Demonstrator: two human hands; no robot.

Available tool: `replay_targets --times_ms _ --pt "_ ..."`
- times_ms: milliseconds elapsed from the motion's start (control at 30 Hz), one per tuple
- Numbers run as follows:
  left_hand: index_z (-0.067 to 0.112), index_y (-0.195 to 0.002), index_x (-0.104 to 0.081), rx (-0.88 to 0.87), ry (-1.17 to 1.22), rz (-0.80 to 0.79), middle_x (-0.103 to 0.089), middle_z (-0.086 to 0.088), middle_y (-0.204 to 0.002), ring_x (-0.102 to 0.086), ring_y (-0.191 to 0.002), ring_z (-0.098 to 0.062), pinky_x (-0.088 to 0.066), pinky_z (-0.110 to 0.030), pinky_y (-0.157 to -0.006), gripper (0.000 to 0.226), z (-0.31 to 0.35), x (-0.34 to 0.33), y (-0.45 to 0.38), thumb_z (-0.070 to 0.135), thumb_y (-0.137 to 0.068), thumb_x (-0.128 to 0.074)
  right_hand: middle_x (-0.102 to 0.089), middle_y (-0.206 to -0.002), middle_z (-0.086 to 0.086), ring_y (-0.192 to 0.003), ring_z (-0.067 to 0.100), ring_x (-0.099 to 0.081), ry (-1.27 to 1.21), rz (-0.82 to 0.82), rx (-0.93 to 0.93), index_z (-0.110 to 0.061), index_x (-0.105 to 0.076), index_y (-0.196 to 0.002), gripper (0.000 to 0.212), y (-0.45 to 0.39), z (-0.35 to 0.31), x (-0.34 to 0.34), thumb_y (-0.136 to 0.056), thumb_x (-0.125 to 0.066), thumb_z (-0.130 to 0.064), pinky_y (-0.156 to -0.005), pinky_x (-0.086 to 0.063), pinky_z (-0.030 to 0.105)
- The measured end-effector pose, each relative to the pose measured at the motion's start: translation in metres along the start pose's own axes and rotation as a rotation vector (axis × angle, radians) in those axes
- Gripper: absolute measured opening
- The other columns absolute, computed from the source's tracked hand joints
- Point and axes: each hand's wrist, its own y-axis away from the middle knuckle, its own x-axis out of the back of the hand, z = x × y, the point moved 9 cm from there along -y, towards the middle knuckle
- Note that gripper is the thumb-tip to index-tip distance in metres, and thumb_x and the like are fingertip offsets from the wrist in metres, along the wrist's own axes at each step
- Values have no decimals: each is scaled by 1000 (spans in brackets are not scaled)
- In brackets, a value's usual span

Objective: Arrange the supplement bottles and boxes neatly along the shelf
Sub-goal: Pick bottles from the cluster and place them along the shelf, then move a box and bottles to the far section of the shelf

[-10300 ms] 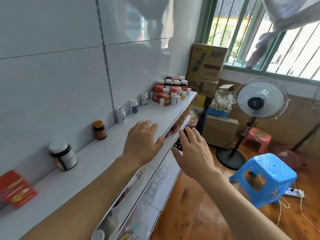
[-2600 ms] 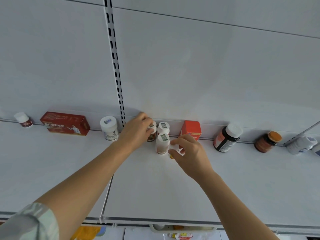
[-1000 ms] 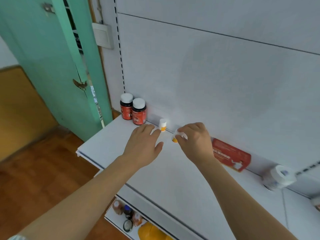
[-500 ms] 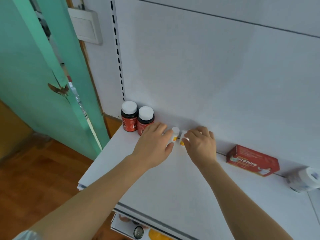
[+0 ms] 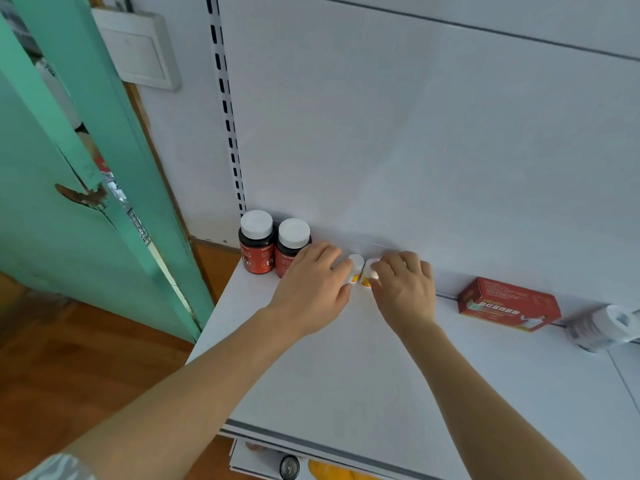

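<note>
Two small white-capped orange bottles stand side by side against the back wall of the white shelf (image 5: 346, 368). My left hand (image 5: 311, 289) grips the left small bottle (image 5: 355, 268). My right hand (image 5: 405, 289) grips the right small bottle (image 5: 369, 271). The two small bottles touch or nearly touch. To their left stand two larger dark bottles with red labels and white caps (image 5: 256, 242) (image 5: 292, 245), close together. A red box (image 5: 507, 303) lies flat further right, and a white bottle (image 5: 601, 327) sits blurred at the right edge.
A green door (image 5: 69, 202) hangs just left of the shelf's end, with wooden floor (image 5: 52, 375) below. A slotted upright (image 5: 227, 116) runs up the white back panel. A lower shelf (image 5: 294, 465) with items shows under the front edge.
My right hand carried the small bottle left along the shelf and set it beside the other small one. My left hand closed on that one. The view came closer.
</note>
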Motion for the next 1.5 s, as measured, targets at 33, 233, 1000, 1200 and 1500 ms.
replay_targets --times_ms 33,233,1000,1200,1500 --pt "11 -99 -61 -1 1 -4 -56 -5 -96 -52 -98 -30 -42 -38 -88 19 0 0 0 24 -86 -56 -65 -92 2 -89 30 -57 8 -2 -1 -15 -62 -77 19 0 0 0 -67 -77 -8 -70 -38 38" --pt "10 -101 -61 12 -1 -44 -56 -6 -98 -52 -99 -30 -43 -38 -88 26 0 -1 -4 29 -87 -48 -64 -101 4 -90 30 -56 33 -63 -13 -14 -65 -86 18 2 -3 -3 -72 -76 -14 -72 -38 38" --pt "15 -145 -40 -252 44 -98 -37 -13 -152 -28 -143 -35 -26 -48 -116 60 284 -10 -49 46 -95 -50 -47 -146 15 -141 35 -35 223 -275 -575 -14 -52 -138 57 185 173 210 -96 -43 -52 -115 -30 52" --pt "19 -154 -24 -345 136 -136 -20 -10 -161 -10 -149 -31 -13 -45 -121 65 454 -29 -43 51 -98 -38 -34 -156 14 -148 33 -22 307 -340 -736 -16 -39 -148 66 304 275 299 -98 -31 -58 -120 -22 50" --pt "16 -146 -41 -546 245 -187 -41 -11 -151 -30 -142 -30 -27 -46 -116 63 677 -70 -45 50 -93 -35 -16 -164 8 -152 27 -7 310 -359 -961 -22 -18 -155 71 445 413 398 -98 -26 -63 -123 -10 45"
